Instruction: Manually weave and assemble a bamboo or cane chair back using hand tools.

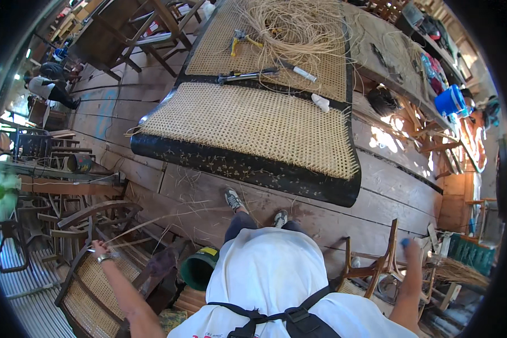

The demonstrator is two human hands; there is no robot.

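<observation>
My left hand (100, 248) is out at the left, closed on a long thin cane strand (163, 217). The strand runs right, across the floor toward my feet. A watch (103, 257) is on that wrist. My right hand (412, 250) is raised at the right, smeared by motion, with a small blue spot at its tip that I cannot make out; its fingers are unclear. Ahead of me stands a long black seat frame (248, 172) with a floral pattern and woven cane webbing (253, 124). A loose coil of cane strands (293, 31) lies on its far part.
On the webbing lie yellow-handled pliers (239, 42), a long metal tool (248, 75) and a white rag (320, 102). A green bucket (199, 266) and a cane-panelled chair (98, 287) are near my left. A wooden chair frame (377, 259) stands at right. Another person (48, 90) is far left.
</observation>
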